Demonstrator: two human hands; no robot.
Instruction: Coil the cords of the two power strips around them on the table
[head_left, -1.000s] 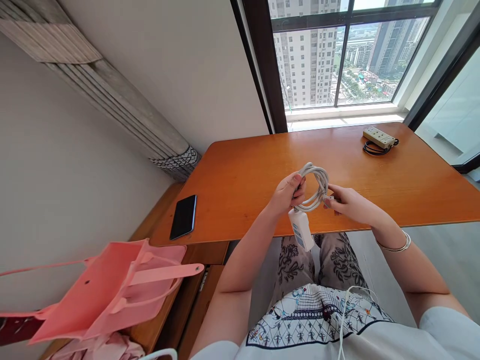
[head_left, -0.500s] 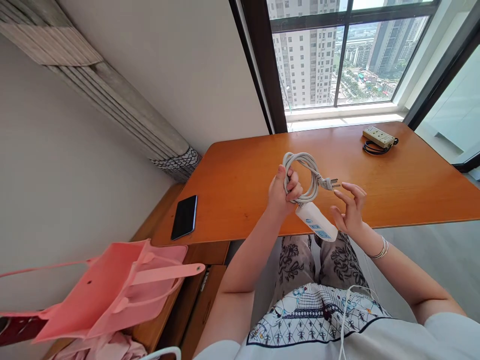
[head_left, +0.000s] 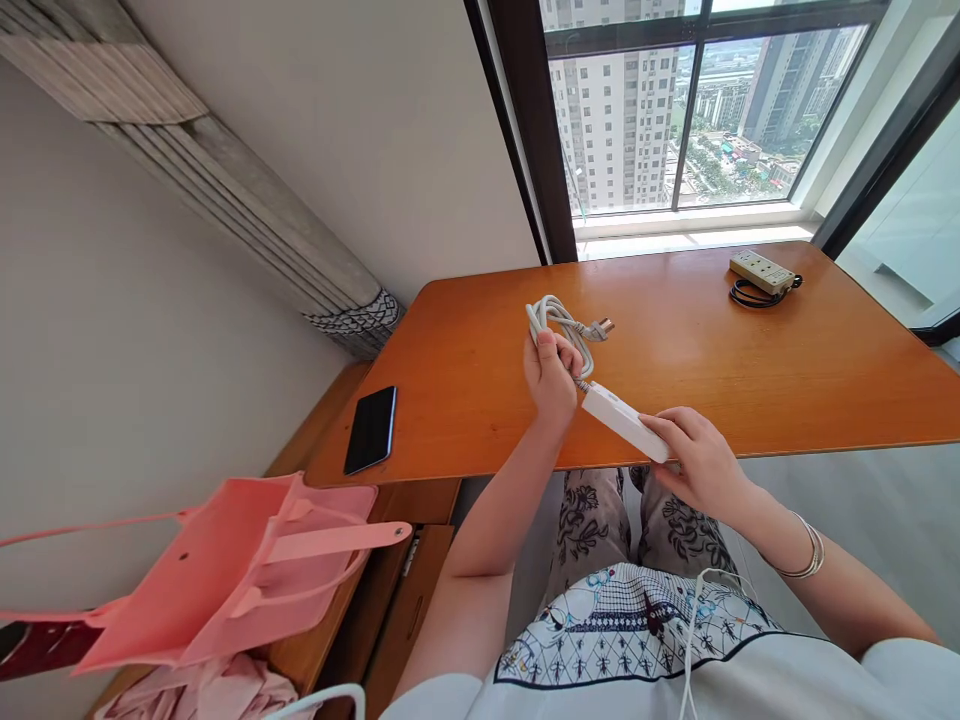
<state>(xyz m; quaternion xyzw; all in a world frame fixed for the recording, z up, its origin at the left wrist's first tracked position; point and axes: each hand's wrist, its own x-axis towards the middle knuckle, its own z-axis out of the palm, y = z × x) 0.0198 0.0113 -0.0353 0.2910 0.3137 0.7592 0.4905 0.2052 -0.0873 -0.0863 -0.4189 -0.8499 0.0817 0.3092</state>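
My left hand is closed around the coiled light-grey cord of a white power strip, above the near part of the table. The cord's plug sticks out to the right of the coil, prongs pointing right. My right hand grips the far end of the strip between thumb and fingers. The strip slants down to the right, with a narrow plain side showing; its outlet face is turned out of sight.
A beige power strip with a black cord lies at the back right of the wooden table. A black phone rests at its left edge. An open pink bag stands at lower left, below the curtain.
My right hand has taken hold of the white strip's free end. The strip has rolled so its outlets no longer show. My left hand has shifted left and tilted the coil.
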